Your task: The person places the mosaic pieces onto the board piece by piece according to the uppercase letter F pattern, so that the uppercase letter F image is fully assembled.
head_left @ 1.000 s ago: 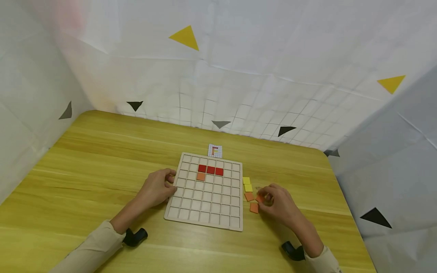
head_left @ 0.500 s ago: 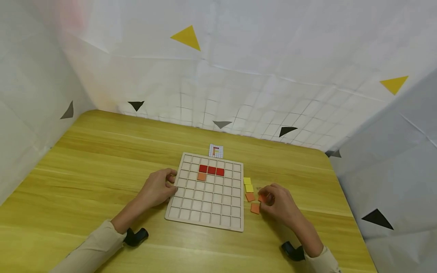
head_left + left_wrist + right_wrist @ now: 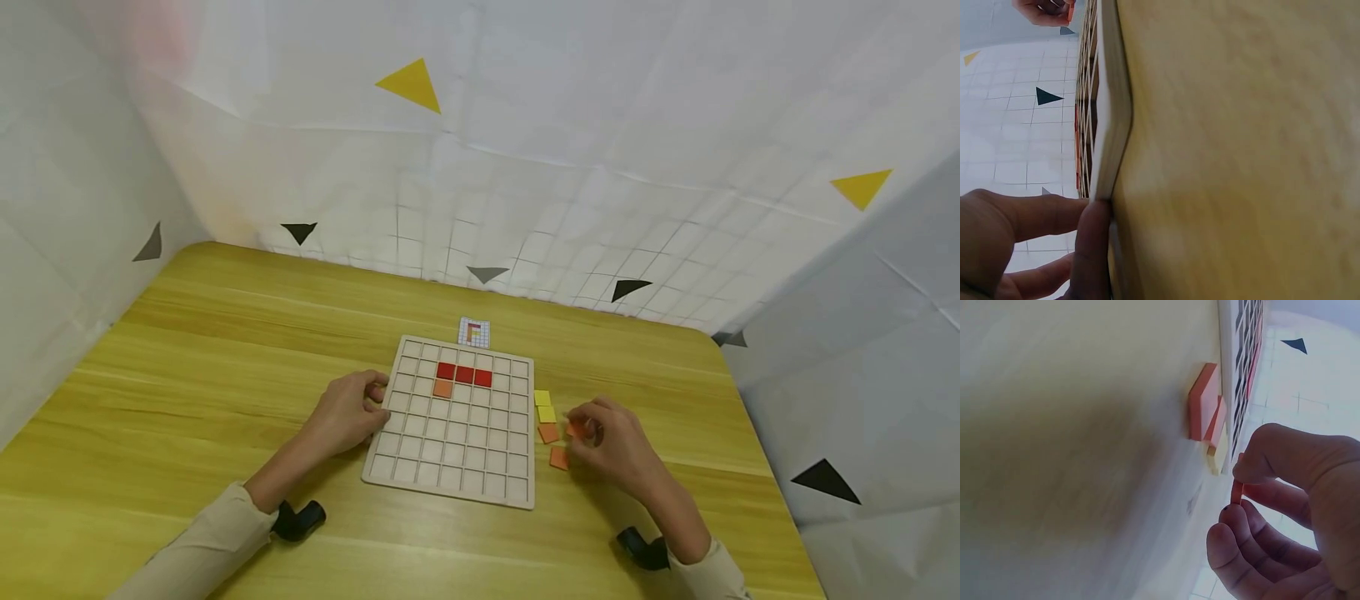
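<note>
My left hand [image 3: 348, 414] holds the left edge of a pale wooden grid board [image 3: 450, 454], with thumb and forefinger meeting at its rim in the left wrist view. A row of red tiles [image 3: 464, 374] fills cells near the board's far side, and an orange tile [image 3: 442, 388] sits below the leftmost one. To the right of the board, my right hand [image 3: 618, 442] pinches another orange tile [image 3: 1237, 492] between thumb and fingers, raised off the table. Close by lie two loose orange tiles [image 3: 558, 457] and two yellow tiles [image 3: 546, 414].
Behind the board lies a small pattern card [image 3: 474, 332] with a coloured figure on a grid. The wooden table [image 3: 225, 333] is bordered by white sheets [image 3: 525, 167] at the back and sides. Black straps [image 3: 298, 522] circle both wrists.
My right hand has shifted very slightly away from me with the pinched orange tile. The left hand and the board stay in place.
</note>
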`<action>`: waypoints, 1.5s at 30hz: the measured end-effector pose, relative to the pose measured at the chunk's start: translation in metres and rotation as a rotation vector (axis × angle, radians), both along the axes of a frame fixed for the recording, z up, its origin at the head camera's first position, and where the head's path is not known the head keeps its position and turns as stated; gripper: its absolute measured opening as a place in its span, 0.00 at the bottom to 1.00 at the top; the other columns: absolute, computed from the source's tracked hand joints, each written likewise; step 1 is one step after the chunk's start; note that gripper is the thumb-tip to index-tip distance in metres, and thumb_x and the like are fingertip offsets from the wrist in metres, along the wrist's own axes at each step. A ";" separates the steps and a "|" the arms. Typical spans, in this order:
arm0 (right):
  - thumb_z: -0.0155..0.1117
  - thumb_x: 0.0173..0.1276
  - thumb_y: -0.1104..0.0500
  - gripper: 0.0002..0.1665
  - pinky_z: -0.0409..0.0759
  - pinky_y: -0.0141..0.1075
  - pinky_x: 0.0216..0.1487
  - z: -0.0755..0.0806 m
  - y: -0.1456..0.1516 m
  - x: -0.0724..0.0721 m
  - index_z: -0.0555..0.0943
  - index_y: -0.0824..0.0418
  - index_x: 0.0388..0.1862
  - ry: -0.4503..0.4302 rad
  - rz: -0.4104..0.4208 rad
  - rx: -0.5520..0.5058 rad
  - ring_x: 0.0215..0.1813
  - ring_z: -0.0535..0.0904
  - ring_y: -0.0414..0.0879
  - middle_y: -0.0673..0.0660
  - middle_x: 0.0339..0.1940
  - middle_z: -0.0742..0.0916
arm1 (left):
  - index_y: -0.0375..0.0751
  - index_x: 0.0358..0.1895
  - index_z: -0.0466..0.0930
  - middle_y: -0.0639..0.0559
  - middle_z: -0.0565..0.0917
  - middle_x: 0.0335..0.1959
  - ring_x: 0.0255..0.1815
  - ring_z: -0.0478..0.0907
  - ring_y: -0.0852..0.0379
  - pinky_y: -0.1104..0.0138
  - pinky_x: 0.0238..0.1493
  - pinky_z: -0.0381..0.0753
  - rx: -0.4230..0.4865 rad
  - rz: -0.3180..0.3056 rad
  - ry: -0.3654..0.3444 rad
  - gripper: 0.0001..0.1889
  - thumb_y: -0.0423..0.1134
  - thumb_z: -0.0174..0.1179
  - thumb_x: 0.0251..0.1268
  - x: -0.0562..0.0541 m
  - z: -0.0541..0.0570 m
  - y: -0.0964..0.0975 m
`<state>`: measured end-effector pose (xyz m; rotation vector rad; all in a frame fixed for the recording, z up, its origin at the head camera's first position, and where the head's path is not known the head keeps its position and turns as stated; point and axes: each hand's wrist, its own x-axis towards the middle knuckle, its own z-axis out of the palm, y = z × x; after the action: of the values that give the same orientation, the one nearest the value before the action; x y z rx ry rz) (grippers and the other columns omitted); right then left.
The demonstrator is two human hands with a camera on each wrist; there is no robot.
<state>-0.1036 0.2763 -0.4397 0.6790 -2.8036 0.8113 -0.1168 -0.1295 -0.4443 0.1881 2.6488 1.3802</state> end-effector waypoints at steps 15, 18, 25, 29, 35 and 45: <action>0.75 0.50 0.68 0.16 0.77 0.32 0.28 0.008 -0.020 0.000 0.87 0.64 0.41 -0.026 0.010 -0.016 0.30 0.76 0.45 0.50 0.33 0.81 | 0.26 0.59 0.76 0.44 0.81 0.39 0.35 0.81 0.54 0.65 0.30 0.82 -0.026 0.002 0.010 0.24 0.28 0.65 0.57 -0.001 -0.001 0.000; 0.74 0.50 0.69 0.16 0.76 0.32 0.28 0.009 -0.025 -0.001 0.87 0.64 0.41 -0.029 0.015 -0.020 0.29 0.75 0.45 0.50 0.32 0.80 | 0.26 0.58 0.77 0.44 0.82 0.39 0.35 0.81 0.55 0.65 0.30 0.82 -0.025 0.001 0.012 0.24 0.28 0.64 0.57 -0.001 -0.001 -0.001; 0.76 0.51 0.68 0.15 0.74 0.31 0.26 0.012 -0.035 -0.004 0.87 0.63 0.40 -0.023 0.039 -0.024 0.29 0.74 0.46 0.50 0.32 0.80 | 0.26 0.58 0.77 0.44 0.82 0.40 0.35 0.81 0.55 0.66 0.29 0.82 -0.017 0.003 0.013 0.23 0.28 0.65 0.57 -0.001 -0.002 -0.001; 0.75 0.51 0.68 0.15 0.75 0.31 0.26 0.012 -0.041 -0.005 0.86 0.62 0.39 -0.027 0.053 -0.030 0.29 0.74 0.45 0.51 0.33 0.80 | 0.26 0.59 0.76 0.43 0.81 0.40 0.35 0.81 0.54 0.66 0.27 0.82 -0.008 0.004 0.005 0.24 0.27 0.65 0.57 0.000 -0.001 0.000; 0.75 0.50 0.70 0.16 0.75 0.31 0.26 0.010 -0.048 -0.005 0.87 0.62 0.40 -0.032 0.068 -0.044 0.29 0.75 0.46 0.50 0.32 0.79 | 0.26 0.59 0.76 0.43 0.81 0.40 0.34 0.80 0.54 0.66 0.24 0.82 0.005 0.010 -0.016 0.24 0.27 0.65 0.58 0.000 -0.001 0.001; 0.75 0.50 0.69 0.16 0.75 0.31 0.28 0.009 -0.059 -0.007 0.86 0.62 0.41 -0.040 0.080 -0.047 0.31 0.75 0.44 0.50 0.34 0.80 | 0.26 0.59 0.76 0.43 0.80 0.40 0.34 0.80 0.55 0.65 0.23 0.81 0.016 0.014 -0.022 0.24 0.27 0.65 0.57 0.001 0.000 0.001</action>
<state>-0.1104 0.2172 -0.4305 0.7794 -2.7988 0.9123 -0.1163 -0.1288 -0.4443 0.1562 2.6275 1.3993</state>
